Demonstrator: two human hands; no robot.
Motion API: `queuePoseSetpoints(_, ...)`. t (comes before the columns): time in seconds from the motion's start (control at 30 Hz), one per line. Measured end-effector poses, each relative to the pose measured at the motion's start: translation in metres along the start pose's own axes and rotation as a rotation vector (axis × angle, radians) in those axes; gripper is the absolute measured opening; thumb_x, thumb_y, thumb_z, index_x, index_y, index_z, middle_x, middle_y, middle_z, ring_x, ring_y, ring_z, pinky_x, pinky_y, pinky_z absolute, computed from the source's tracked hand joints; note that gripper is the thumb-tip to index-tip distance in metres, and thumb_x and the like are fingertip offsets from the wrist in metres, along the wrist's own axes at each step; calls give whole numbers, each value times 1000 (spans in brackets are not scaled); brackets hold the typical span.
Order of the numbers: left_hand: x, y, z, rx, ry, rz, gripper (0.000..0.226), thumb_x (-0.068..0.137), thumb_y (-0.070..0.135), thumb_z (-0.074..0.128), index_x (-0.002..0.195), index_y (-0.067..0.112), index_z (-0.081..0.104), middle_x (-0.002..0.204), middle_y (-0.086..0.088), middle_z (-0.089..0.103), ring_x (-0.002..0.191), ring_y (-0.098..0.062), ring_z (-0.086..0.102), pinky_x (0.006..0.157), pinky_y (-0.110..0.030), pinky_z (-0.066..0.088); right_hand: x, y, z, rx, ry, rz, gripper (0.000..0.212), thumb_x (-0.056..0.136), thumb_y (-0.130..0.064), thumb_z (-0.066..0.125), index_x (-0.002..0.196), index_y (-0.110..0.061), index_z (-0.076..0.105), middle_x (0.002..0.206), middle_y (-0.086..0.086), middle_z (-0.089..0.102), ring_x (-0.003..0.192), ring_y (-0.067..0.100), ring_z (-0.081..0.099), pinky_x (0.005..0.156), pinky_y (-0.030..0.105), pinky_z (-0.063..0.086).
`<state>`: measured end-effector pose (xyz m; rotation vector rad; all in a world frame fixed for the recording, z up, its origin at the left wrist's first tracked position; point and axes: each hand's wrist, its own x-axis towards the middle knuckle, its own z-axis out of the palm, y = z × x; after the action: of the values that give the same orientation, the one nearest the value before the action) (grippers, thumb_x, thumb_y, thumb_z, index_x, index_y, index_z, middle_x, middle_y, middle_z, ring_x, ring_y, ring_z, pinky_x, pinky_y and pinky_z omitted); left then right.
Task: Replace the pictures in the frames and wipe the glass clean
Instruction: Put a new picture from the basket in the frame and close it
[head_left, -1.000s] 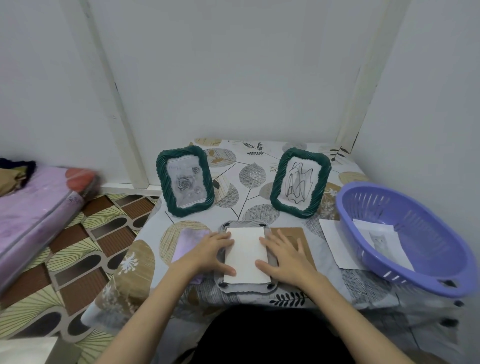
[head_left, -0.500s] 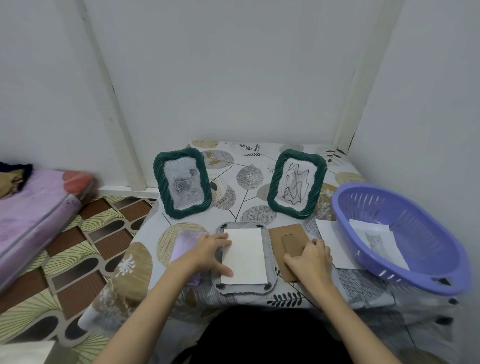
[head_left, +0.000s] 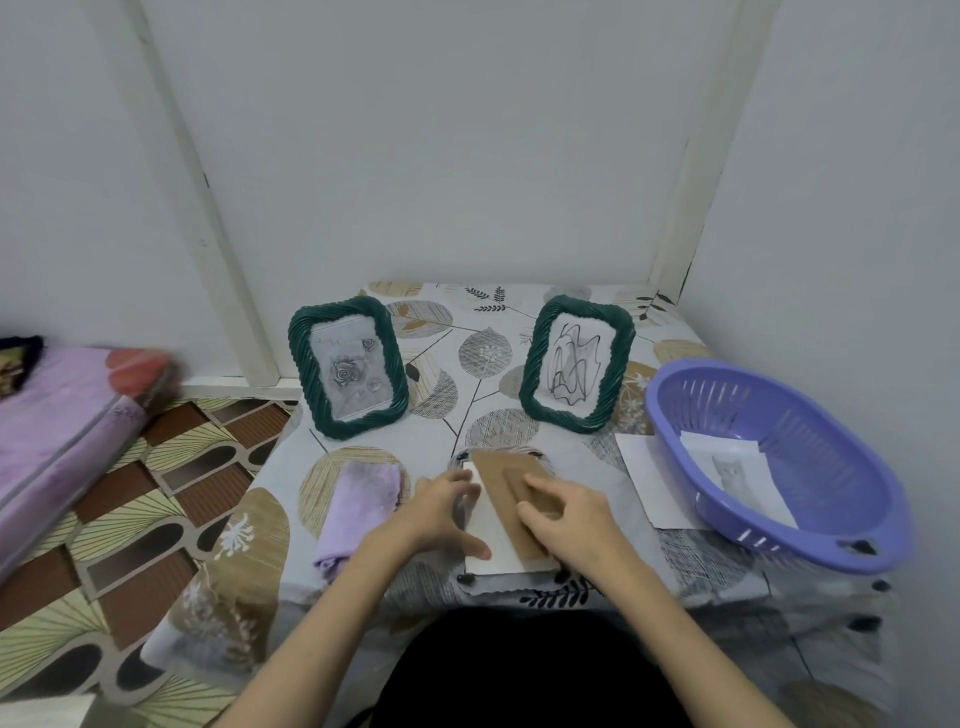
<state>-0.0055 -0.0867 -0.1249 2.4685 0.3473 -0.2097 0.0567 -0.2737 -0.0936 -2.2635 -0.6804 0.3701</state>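
Head view, items as seen. Worktop (head_left: 597, 467): small, set in a wall corner, covered by a leaf-patterned cloth. Face-down frame (head_left: 467, 574): lies flat at the near edge, centre, grey rim with dark clips showing at its near corners. White picture sheet (head_left: 485, 525): lies on the back of that frame, left strip visible. Brown backing board (head_left: 501, 480): lies over the sheet, slightly askew, covering its right part. Left hand (head_left: 441, 514): rests at the left edge of the frame, fingers (head_left: 465, 491) loosely spread, tips touching the sheet, thumb lying on the sheet nearer the body. Right hand (head_left: 571, 519): on the backing board, fingers curved and close together over its raised stand; whether they grip or only press cannot be told. Green frame with rose picture (head_left: 348, 366): upright, rear left. Green frame with line drawing (head_left: 576, 364): upright, rear right, tilted back. Lilac cloth (head_left: 358, 504): folded, just left of the left hand. Purple basket (head_left: 779, 462): at the right edge, holding a printed cat picture (head_left: 732, 478). Loose white sheet (head_left: 649, 478): partly under the basket. Mattress (head_left: 62, 426): pink-covered, on the patterned floor, far left.
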Motion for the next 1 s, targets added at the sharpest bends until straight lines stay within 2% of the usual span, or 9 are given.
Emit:
queuePoseSetpoints(0.07, -4, -4, -1, -71, 4, 16, 105, 43, 58, 79, 135, 22, 43, 144, 4, 38, 132, -19, 34, 110, -41, 32, -1, -1, 8, -47, -8, 31, 56, 73, -46, 55, 126, -26, 57, 131, 0, 55, 120, 19, 50, 104, 29, 38)
queuePoseSetpoints(0.13, -9, -9, 0, -172, 18, -14, 110, 37, 61, 77, 134, 30, 36, 138, 3, 45, 127, -16, 39, 105, -42, 39, 0, -3, 13, -88, -4, 57, 60, 73, -49, 51, 128, -26, 54, 132, 1, 55, 121, 24, 47, 104, 35, 39)
queuePoseSetpoints(0.3, -14, -13, 0, -277, 17, 14, 127, 38, 49, 86, 143, 33, 15, 142, 9, 38, 132, -15, 35, 108, -41, 36, 6, -8, 21, -233, 13, 101, 55, 79, -46, 50, 131, -26, 51, 130, 5, 54, 118, 30, 38, 103, 39, 37)
queuePoseSetpoints(0.4, -14, -12, 0, -320, 31, 29, 129, 40, 39, 89, 144, 27, 14, 138, 10, 35, 129, -17, 40, 110, -40, 35, 8, -8, 24, -261, 27, 104, 55, 80, -45, 49, 131, -26, 51, 132, 5, 53, 113, 30, 37, 100, 40, 38)
queuePoseSetpoints(0.57, -10, -15, 2, -325, 24, 38, 123, 50, 22, 91, 146, 24, 13, 136, 9, 36, 132, -8, 30, 113, -33, 29, 9, -11, 29, -300, 44, 110, 53, 80, -45, 47, 130, -29, 50, 131, 7, 52, 109, 31, 38, 98, 40, 39)
queuePoseSetpoints(0.7, -8, -19, 3, -320, 15, 19, 116, 52, 21, 90, 144, 17, 19, 144, 2, 35, 135, -12, 31, 113, -35, 31, 10, -16, 34, -337, 21, 125, 51, 82, -46, 46, 131, -31, 49, 128, 13, 51, 111, 33, 36, 98, 39, 38)
queuePoseSetpoints(0.83, -8, -24, 1, -300, -28, 12, 107, 55, 18, 88, 142, 16, 25, 145, -4, 33, 134, -14, 33, 112, -29, 31, 10, -21, 41, -425, -1, 120, 48, 86, -46, 45, 129, -25, 49, 126, 19, 48, 113, 36, 36, 99, 40, 33)
queuePoseSetpoints(0.9, -7, -26, 0, -293, -58, 15, 102, 61, 10, 84, 143, 15, 23, 146, -4, 31, 132, -12, 33, 108, -22, 31, 9, -23, 43, -449, -1, 118, 48, 86, -46, 46, 129, -25, 49, 127, 19, 46, 114, 37, 35, 100, 40, 32)
queuePoseSetpoints(1.0, -4, -26, -5, -280, -124, 19, 89, 74, 7, 75, 145, 19, 22, 144, 1, 32, 122, -13, 41, 100, -18, 35, 11, -23, 46, -449, 1, 118, 49, 85, -47, 47, 129, -25, 49, 129, 19, 44, 115, 37, 34, 100, 40, 32)
